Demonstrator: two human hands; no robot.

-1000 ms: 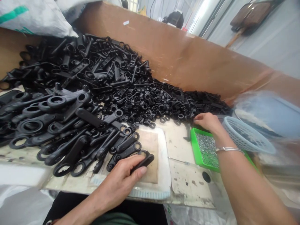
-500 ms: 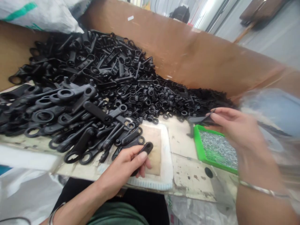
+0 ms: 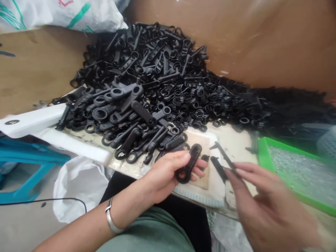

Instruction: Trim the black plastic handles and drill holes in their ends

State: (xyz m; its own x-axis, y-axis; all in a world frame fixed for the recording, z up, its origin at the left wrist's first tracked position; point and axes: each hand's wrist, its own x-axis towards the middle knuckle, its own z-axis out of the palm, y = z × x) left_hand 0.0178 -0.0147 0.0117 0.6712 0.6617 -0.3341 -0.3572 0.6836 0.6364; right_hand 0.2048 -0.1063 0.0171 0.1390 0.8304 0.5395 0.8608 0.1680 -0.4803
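Observation:
My left hand [image 3: 168, 173] is closed around a black plastic lever with a ring end [image 3: 189, 162], lifted just above the table's front edge. My right hand [image 3: 265, 204], blurred by motion, pinches thin black strips [image 3: 222, 161] between thumb and fingers, their tips close to the lever. A big heap of black plastic levers [image 3: 136, 105] and small toothed rings [image 3: 194, 101] lies behind both hands. A pale foam pad [image 3: 212, 190] lies under the hands.
A green tray of small metal pieces [image 3: 296, 171] sits at the right. Brown cardboard walls [image 3: 252, 38] close off the back. A white woven sack [image 3: 65, 15] rests at top left. A blue stool [image 3: 23, 164] and white plastic bag [image 3: 78, 185] are at the left.
My right hand came from above the green tray to the left and toward me, carrying the thin black strips. My left hand lifted the lever off the pad. The view swung to the right.

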